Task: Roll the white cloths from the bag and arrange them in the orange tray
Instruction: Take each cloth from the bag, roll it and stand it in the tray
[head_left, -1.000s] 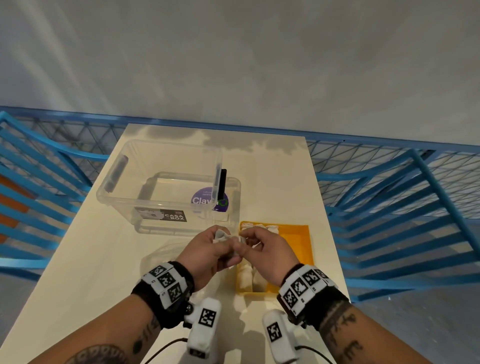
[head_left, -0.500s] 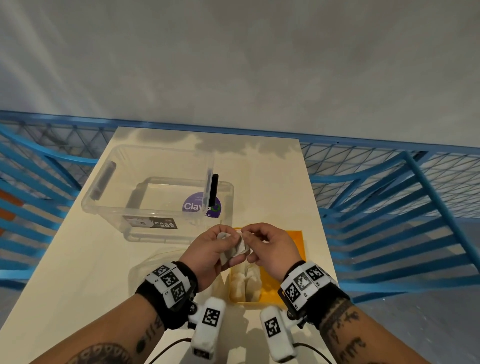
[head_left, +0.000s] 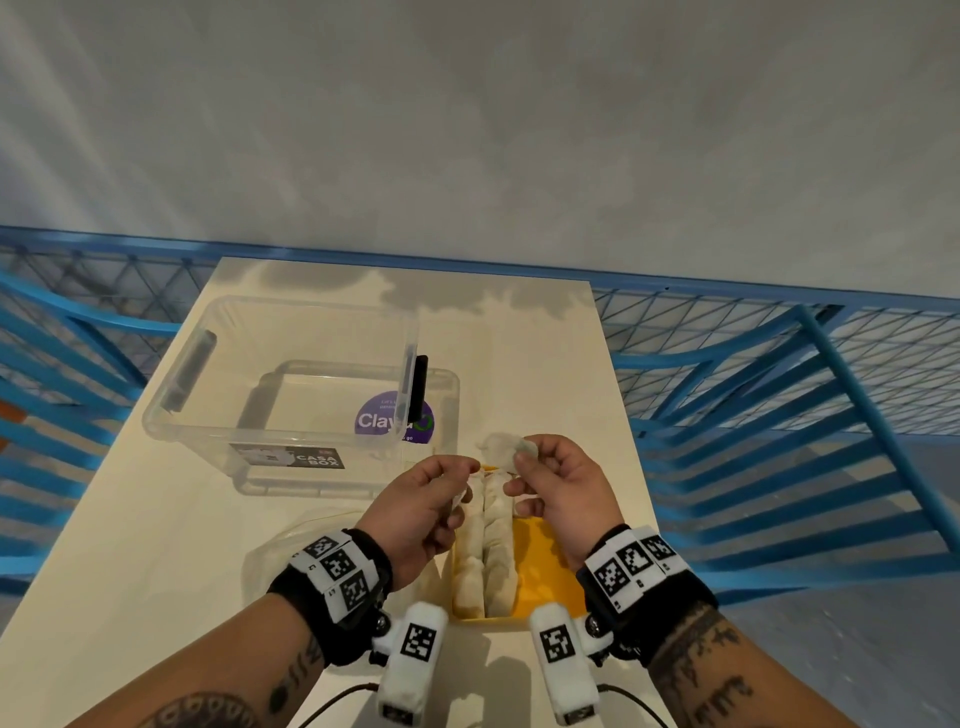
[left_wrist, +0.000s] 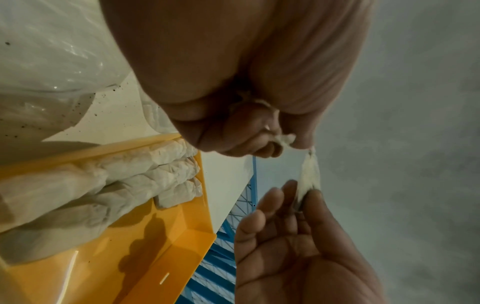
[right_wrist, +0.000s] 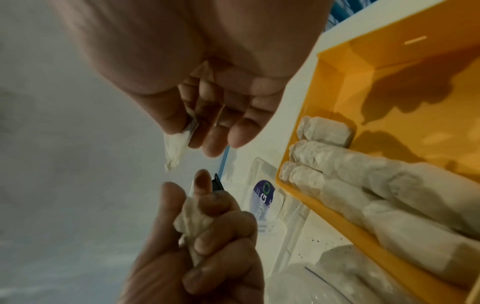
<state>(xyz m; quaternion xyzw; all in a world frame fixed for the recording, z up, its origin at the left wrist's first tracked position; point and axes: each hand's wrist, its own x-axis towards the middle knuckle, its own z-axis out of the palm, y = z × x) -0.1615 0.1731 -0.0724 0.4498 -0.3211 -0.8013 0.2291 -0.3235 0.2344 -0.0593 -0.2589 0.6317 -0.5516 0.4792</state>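
Above the far end of the orange tray (head_left: 545, 571), my left hand (head_left: 457, 486) grips a small crumpled white cloth (right_wrist: 192, 222) in its curled fingers. A short way to the right, my right hand (head_left: 519, 467) pinches a thin clear wrapper scrap (head_left: 498, 447) between thumb and forefinger, its other fingers loose. The scrap (right_wrist: 176, 148) hangs free of the cloth. Several rolled white cloths (head_left: 488, 545) lie side by side along the tray's left half; the right half shows bare orange. The clear plastic bag (head_left: 291, 551) lies on the table under my left wrist.
A clear storage box (head_left: 291, 395) with a purple label stands on the cream table (head_left: 130, 571) just beyond my hands. Blue railings (head_left: 779, 415) run along both sides and the far end. The table's right edge is close to the tray.
My hands were pressed together on the cloth; now they have drawn apart. The right hand has come away to the right and upward with the clear scrap, while the left keeps the cloth.
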